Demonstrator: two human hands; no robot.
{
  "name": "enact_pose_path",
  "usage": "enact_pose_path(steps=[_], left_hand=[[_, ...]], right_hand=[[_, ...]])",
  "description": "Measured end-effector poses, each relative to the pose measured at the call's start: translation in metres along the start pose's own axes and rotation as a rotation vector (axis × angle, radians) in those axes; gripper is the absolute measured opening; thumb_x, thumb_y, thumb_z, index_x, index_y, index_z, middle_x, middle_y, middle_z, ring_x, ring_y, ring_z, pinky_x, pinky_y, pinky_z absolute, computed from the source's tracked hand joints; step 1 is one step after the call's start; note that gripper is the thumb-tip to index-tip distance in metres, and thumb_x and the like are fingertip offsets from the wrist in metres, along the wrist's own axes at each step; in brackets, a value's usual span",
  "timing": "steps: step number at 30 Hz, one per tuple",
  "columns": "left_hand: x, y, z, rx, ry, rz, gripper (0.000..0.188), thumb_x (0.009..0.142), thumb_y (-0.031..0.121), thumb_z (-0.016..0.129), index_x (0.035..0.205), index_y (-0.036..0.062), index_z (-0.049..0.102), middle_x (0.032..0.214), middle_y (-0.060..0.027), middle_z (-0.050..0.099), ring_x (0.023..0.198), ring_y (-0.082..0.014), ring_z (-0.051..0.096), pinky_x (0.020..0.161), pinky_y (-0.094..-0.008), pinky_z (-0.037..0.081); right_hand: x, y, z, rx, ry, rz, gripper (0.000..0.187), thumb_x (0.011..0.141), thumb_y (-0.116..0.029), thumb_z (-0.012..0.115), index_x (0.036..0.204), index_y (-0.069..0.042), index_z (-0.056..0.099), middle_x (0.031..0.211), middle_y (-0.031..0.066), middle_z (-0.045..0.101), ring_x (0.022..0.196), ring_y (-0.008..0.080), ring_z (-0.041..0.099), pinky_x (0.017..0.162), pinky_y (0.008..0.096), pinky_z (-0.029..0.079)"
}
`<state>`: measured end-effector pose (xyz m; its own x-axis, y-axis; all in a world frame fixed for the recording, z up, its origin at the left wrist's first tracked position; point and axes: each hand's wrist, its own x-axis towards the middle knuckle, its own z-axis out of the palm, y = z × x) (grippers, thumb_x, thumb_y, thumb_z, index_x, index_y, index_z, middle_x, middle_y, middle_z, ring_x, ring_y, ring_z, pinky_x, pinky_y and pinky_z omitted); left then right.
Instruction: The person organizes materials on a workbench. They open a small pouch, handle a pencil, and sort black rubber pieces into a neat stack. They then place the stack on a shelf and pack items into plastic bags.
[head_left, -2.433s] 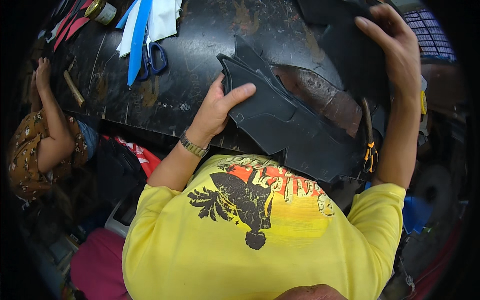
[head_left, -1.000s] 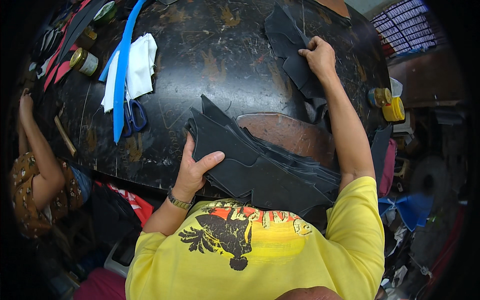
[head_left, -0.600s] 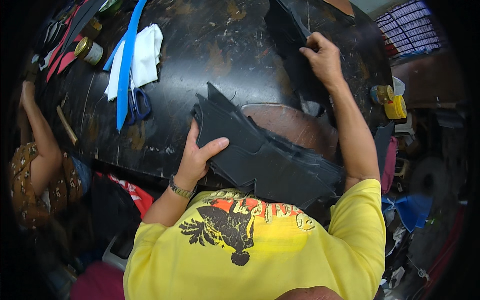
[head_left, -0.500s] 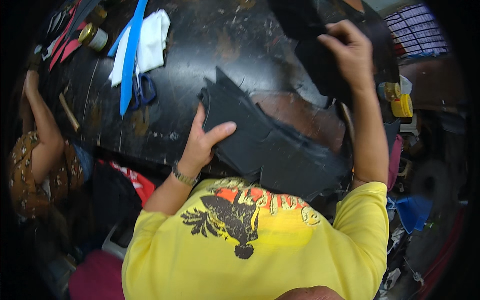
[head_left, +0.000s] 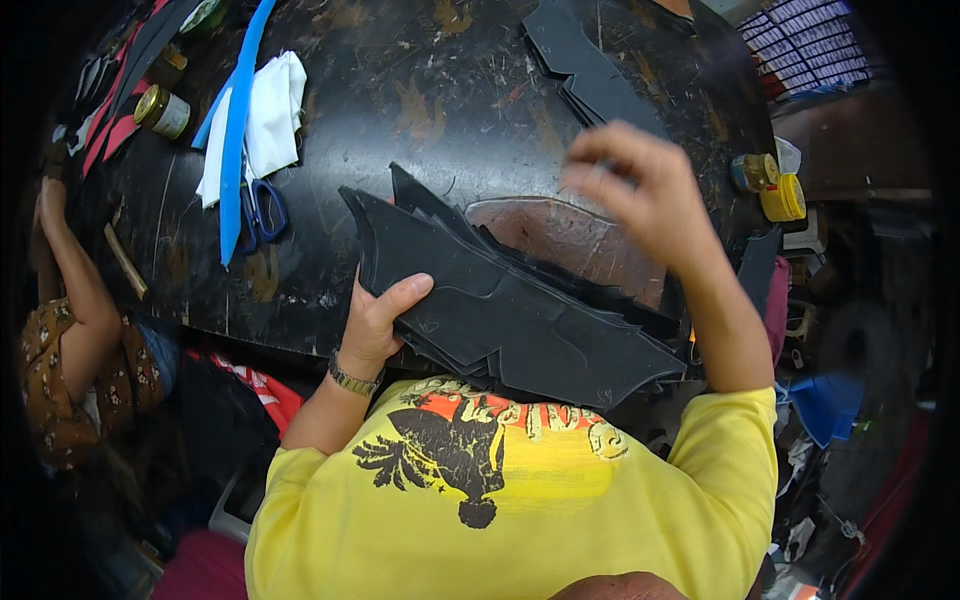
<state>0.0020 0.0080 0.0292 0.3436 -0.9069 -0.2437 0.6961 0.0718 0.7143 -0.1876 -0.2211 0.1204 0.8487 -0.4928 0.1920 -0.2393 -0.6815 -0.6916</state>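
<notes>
Two hands: left hand fingers clamp black stack; right hand loosely curled, empty.

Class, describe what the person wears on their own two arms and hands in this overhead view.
Both forearms are bare below the short sleeves of a yellow printed T-shirt. The left hand has a metal-link wristband at the wrist. The right hand shows no glove or band; it is motion-blurred, so rings cannot be made out.

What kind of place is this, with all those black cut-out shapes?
Probably a craft or leather-goods workshop. A left hand holds a stack of black cut pieces on a scarred dark worktable, with blue-handled scissors and small lidded jars nearby.
</notes>
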Motion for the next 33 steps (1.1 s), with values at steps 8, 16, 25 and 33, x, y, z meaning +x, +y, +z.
enact_pose_path(steps=[8,16,25,33], left_hand=[[0.002,-0.002,-0.003,-0.004,0.004,0.012,0.085,0.079,0.003,0.068,0.153,0.0044,0.026,0.128,-0.0121,0.055,0.118,-0.0231,0.057,0.102,-0.0370,0.047],[0.004,-0.002,0.000,0.093,0.027,0.015,0.091,0.077,0.013,0.066,0.155,0.0055,0.021,0.133,-0.0160,0.053,0.121,-0.0281,0.057,0.103,-0.0399,0.048],[0.001,0.001,0.001,0.102,0.054,-0.038,0.088,0.077,0.012,0.065,0.155,0.0049,0.023,0.131,-0.0145,0.054,0.119,-0.0265,0.057,0.103,-0.0396,0.048],[0.001,0.003,0.002,-0.001,0.013,-0.020,0.083,0.081,0.005,0.068,0.153,0.0028,0.026,0.124,-0.0123,0.057,0.112,-0.0217,0.060,0.096,-0.0357,0.051]], right_hand=[[0.082,0.148,-0.008,-0.685,0.145,0.639,0.085,0.074,-0.057,0.079,0.134,0.000,0.058,0.128,0.0221,0.060,0.120,0.0375,0.057,0.100,0.0449,0.046],[0.071,0.108,0.014,-0.922,0.354,0.043,0.037,0.071,-0.025,0.083,0.095,-0.007,0.063,0.099,0.0108,0.064,0.100,0.0324,0.061,0.090,0.0457,0.046],[0.096,0.126,0.002,-0.690,0.167,0.645,0.048,0.086,-0.047,0.069,0.103,-0.002,0.072,0.109,0.0246,0.070,0.106,0.0396,0.066,0.091,0.0478,0.051],[0.079,0.126,0.022,-0.967,0.307,0.236,0.031,0.084,-0.031,0.073,0.094,-0.002,0.071,0.101,0.0170,0.067,0.095,0.0355,0.067,0.082,0.0466,0.053]])
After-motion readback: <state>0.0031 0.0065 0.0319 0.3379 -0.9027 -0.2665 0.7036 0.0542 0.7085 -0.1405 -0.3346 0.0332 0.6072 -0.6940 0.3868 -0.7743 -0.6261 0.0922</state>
